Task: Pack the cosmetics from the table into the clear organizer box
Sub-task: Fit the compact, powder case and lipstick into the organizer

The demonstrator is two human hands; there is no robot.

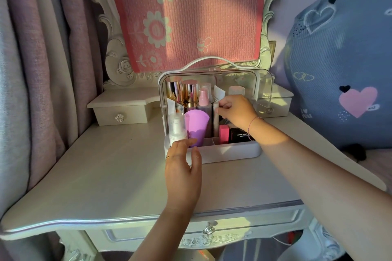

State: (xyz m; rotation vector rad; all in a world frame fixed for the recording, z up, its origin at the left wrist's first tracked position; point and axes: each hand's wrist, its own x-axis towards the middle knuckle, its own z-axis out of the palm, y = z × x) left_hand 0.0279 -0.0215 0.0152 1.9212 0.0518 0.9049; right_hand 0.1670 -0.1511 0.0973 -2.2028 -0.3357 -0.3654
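The clear organizer box [233,151] with a white base and handle stands open at the back middle of the dressing table. Inside stand gold-capped bottles [184,91], a pink spray bottle [204,99], a purple tube [196,127], a small white pump bottle [176,128], a pink box [224,134] and a black compact [238,134]. My left hand [182,167] rests on the box's front rim, fingers apart, touching the pump bottle and purple tube. My right hand [235,111] reaches into the box, fingertips pinched on a slim white tube [216,121] standing upright.
The white tabletop [106,176] spreads in front of the box. Small drawer units [119,110] flank it at the back. A pink flowered cloth [186,12] hangs behind. Curtains [31,70] hang at left, a large blue plush [343,65] sits at right.
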